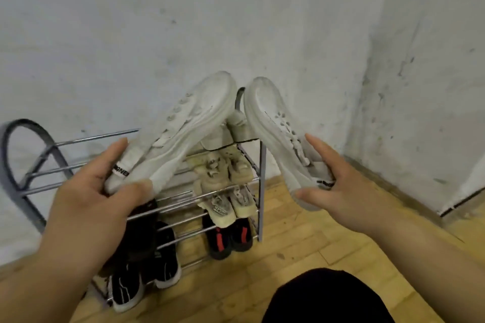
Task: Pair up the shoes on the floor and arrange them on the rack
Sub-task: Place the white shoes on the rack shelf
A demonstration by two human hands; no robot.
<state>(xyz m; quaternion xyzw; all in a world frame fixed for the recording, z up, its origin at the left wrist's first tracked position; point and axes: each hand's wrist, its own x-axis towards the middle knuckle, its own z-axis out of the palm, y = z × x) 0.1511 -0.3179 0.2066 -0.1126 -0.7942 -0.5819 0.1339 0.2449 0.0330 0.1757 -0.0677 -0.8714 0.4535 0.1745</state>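
Note:
My left hand (94, 199) grips the heel of a white sneaker (183, 128), toe pointing up and away over the metal shoe rack (259, 191). My right hand (338, 191) holds the heel of the matching white sneaker (273, 123), also toe up, to the right of the first. Both shoes hang in the air above the rack's top tier. On the rack's right side sit a white pair (231, 136), a beige pair (223, 168), a cream pair (231, 204) and a black-and-red pair (228, 238). Black-and-white shoes (147, 275) sit low on the left.
The rack stands against a scuffed white wall (183, 21), with a wall corner at the right (367, 86). Its top-left bars (78, 155) are bare. Wooden floor (288, 257) lies in front. My dark-clothed knee (328, 296) shows at the bottom.

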